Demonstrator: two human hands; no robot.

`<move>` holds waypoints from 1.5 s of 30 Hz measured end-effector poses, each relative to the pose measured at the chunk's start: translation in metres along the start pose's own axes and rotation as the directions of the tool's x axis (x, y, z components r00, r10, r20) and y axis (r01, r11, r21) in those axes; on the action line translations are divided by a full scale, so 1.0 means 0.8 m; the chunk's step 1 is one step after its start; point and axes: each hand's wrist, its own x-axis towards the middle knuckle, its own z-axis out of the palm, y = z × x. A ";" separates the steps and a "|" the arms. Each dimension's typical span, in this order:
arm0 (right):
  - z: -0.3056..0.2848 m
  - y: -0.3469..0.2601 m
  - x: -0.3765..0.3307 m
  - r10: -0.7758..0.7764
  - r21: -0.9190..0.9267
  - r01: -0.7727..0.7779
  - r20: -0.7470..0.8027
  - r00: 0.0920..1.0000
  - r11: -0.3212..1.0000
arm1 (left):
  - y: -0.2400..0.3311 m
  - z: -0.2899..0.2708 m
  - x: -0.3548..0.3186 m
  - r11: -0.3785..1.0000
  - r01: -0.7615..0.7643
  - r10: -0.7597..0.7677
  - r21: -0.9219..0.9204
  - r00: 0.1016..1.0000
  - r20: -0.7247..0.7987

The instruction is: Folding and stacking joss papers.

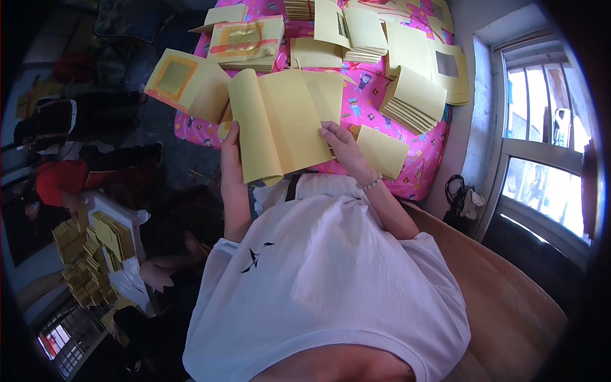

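A large yellow paper sheet [296, 114] is held up in front of me, over the near edge of a pink patterned cloth [359, 95]. Its left part is curled over in a loose fold. My left hand [231, 149] grips the left edge, thumb in front and the other fingers hidden behind the paper. My right hand [345, 149] pinches the right edge between thumb and fingers. Close by my right hand lies a flat yellow paper piece [383, 151]. Beyond the left edge is a yellow paper [184, 83] with an orange-framed metallic square.
Folded yellow paper stacks [414, 99] fan out at the right; a taller pile [248, 41] with a gold square stands at the back left. A barred window [541, 127] is on the right. At far left, people sit around a white table [133, 280] bearing yellow paper bundles.
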 end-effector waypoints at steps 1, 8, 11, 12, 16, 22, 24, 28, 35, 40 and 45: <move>0.000 0.002 0.000 0.001 0.000 -0.001 0.001 1.000 1.000 | -0.002 -0.009 0.003 0.999 0.030 -0.029 -0.032 0.999 0.029; -0.001 0.005 0.011 0.053 0.148 -0.056 0.023 0.998 0.987 | -0.030 -0.080 0.023 0.928 0.230 -0.060 -0.294 0.869 0.491; 0.005 -0.011 0.020 0.065 0.273 -0.083 0.072 0.995 0.959 | -0.041 -0.096 0.022 0.874 0.266 -0.021 -0.406 0.856 0.516; 0.007 -0.019 0.022 0.048 0.319 -0.080 0.107 0.993 0.944 | -0.044 -0.104 0.025 0.882 0.230 -0.042 -0.410 0.907 0.418; 0.011 -0.063 0.021 0.034 0.256 -0.070 0.145 0.989 0.964 | -0.045 -0.102 0.032 0.907 0.136 -0.101 -0.398 0.989 0.109; -0.035 -0.022 0.041 -0.199 -0.351 0.179 -0.021 0.980 0.919 | -0.024 -0.066 0.031 0.911 0.238 0.036 -0.336 0.767 0.641; -0.060 0.007 0.047 -0.187 -0.400 0.088 -0.217 0.958 0.912 | -0.021 -0.036 0.034 0.979 0.170 -0.148 -0.109 0.971 0.187; -0.087 0.043 0.046 -0.225 -0.462 0.096 -0.234 0.946 0.882 | -0.047 -0.025 0.084 0.881 0.001 -0.035 0.473 0.997 0.063; -0.065 0.047 0.028 -0.520 -0.990 0.136 0.107 0.847 0.020 | -0.075 -0.043 0.146 0.616 -0.167 -0.044 0.770 0.968 0.245; -0.068 0.057 0.034 -0.448 -0.989 0.133 0.148 0.881 -0.065 | -0.081 -0.012 0.137 0.878 -0.077 -0.010 0.472 0.984 0.178; -0.073 0.064 0.039 -0.382 -0.968 0.066 0.157 0.911 -0.241 | -0.093 -0.034 0.138 0.625 -0.296 0.119 0.723 0.951 0.286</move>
